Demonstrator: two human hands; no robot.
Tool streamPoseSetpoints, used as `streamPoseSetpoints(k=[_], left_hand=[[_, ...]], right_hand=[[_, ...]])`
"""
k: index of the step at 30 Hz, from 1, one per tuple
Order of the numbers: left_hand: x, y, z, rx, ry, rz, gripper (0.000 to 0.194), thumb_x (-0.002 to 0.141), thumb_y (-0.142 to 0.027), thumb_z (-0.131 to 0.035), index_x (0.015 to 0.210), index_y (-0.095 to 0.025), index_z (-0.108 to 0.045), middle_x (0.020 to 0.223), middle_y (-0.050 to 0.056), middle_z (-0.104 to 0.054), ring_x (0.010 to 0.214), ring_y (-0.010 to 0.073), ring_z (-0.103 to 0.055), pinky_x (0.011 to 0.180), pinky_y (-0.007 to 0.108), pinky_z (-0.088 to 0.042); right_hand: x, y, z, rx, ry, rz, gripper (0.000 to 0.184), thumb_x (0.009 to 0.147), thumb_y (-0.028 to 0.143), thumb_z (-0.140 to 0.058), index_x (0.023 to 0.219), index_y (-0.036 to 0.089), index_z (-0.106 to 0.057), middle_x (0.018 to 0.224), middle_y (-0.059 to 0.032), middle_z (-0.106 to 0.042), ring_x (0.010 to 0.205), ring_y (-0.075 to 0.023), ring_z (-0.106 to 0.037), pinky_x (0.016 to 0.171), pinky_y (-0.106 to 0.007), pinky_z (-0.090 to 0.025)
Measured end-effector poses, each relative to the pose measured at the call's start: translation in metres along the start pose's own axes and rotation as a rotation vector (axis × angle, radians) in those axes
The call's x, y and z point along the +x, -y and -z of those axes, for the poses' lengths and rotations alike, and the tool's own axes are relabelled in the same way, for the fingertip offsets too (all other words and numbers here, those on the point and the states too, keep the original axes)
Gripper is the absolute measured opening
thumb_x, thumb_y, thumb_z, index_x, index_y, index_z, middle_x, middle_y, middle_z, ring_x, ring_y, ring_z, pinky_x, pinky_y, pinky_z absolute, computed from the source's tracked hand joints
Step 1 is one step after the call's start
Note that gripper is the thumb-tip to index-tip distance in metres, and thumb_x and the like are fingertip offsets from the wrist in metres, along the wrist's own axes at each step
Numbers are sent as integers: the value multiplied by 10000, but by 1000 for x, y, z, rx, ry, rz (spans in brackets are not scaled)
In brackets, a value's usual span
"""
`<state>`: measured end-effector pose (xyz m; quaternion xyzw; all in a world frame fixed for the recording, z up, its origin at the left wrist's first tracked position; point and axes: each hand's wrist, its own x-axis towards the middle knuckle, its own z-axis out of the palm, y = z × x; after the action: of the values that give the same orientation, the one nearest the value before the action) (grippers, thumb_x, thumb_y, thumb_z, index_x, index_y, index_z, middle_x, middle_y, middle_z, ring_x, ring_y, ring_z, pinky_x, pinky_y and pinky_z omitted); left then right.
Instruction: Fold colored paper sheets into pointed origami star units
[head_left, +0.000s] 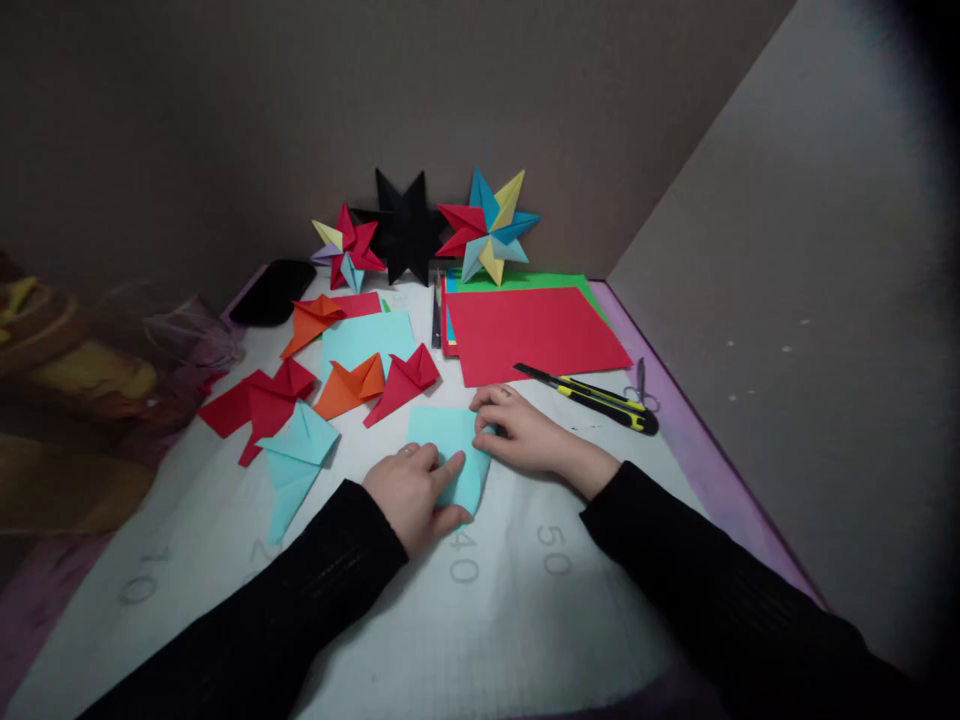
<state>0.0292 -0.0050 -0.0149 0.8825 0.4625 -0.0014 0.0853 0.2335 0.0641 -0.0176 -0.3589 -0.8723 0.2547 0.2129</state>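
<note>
A light blue sheet of origami paper (441, 425) lies in front of me, its right side folded over and its lower right edge slightly raised. My left hand (409, 490) presses on its lower left part, index finger stretched across it and thumb at the lower edge, the other fingers curled. At the upper right edge, my right hand (517, 430) pinches the paper between thumb and bent fingers. Left of the hands lie folded paper pieces: a light blue one (296, 455), a red one (405, 380) and an orange one (351, 385).
Red sheets (540, 330) are stacked behind my right hand, with a yellow-black utility knife (600, 398) and small scissors (642, 380) beside them. Paper stars (491, 230) lean on the back wall, near a black phone-like object (274, 292). A numbered white sheet (510, 620) covers the table.
</note>
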Motion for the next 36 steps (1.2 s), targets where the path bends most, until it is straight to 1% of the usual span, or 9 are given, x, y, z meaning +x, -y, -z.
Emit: streamPoseSetpoints(k=[5, 7, 11, 13, 20, 24, 27, 31, 36], left_hand=[[-3, 1, -14, -112, -43, -51, 240, 846, -321, -547, 1038, -207, -633, 840, 41, -598, 773, 187, -568, 711, 301, -456], [-4, 0, -17, -158, -47, -20, 195, 843, -257, -543, 1008, -186, -621, 824, 33, -594, 763, 178, -569, 689, 283, -452], [-5, -3, -21, -94, -30, -70, 477, 838, -112, -465, 1301, -220, -430, 783, 8, -560, 702, 163, -544, 632, 264, -435], [-5, -3, -25, -37, -12, -119, 540, 835, -70, -419, 1345, -248, -390, 778, 8, -546, 677, 156, -527, 623, 260, -427], [-6, -2, -30, -54, 3, -118, 448, 873, -105, -382, 1291, -235, -478, 803, 21, -566, 682, 149, -527, 627, 258, -430], [-5, 0, -25, 29, -173, -94, 355, 872, -226, -504, 1224, -247, -541, 1122, 110, -593, 1015, 255, -548, 776, 376, -463], [-5, 5, -21, 48, -198, -155, 366, 845, -294, -570, 1195, -187, -565, 1318, 127, -517, 1221, 286, -446, 903, 421, -437], [-7, 9, -22, 19, -157, -196, 394, 841, -313, -578, 1198, -146, -562, 1289, 114, -556, 1219, 269, -474, 915, 387, -462], [-7, 8, -19, -21, -235, -200, 197, 875, -194, -514, 1009, -151, -653, 1089, 75, -667, 1031, 200, -594, 859, 305, -486]], right_hand=[[4, 1, -5, -60, -23, -37, 69, 770, 176, -598, 703, 186, -587, 992, -58, -531, 1000, -216, -467, 893, -383, -366], [5, 2, -8, -79, -46, -56, 73, 768, 179, -595, 696, 189, -589, 980, -55, -532, 982, -216, -469, 883, -386, -363], [6, 3, -14, -100, -77, -100, 85, 763, 185, -592, 679, 193, -595, 959, -48, -541, 969, -219, -472, 876, -391, -356], [7, 3, -16, -110, -92, -116, 82, 759, 186, -595, 677, 192, -596, 952, -48, -546, 973, -224, -471, 876, -392, -355], [10, 4, -18, -128, -114, -90, 82, 773, 203, -588, 693, 193, -600, 953, -61, -558, 974, -234, -465, 868, -407, -367], [7, 8, -13, -232, -171, 28, 77, 776, 206, -592, 703, 184, -604, 1093, -84, -533, 1115, -269, -392, 966, -470, -289], [4, 8, -8, -199, -139, 93, 71, 799, 206, -577, 737, 184, -603, 1002, -76, -564, 1049, -242, -427, 937, -435, -316], [6, 5, -7, -132, -65, 62, 91, 822, 211, -555, 746, 186, -598, 793, -47, -578, 867, -214, -469, 822, -387, -356], [13, 9, -11, -209, -40, 76, 90, 802, 205, -576, 717, 183, -595, 896, -57, -577, 947, -228, -443, 857, -392, -320]])
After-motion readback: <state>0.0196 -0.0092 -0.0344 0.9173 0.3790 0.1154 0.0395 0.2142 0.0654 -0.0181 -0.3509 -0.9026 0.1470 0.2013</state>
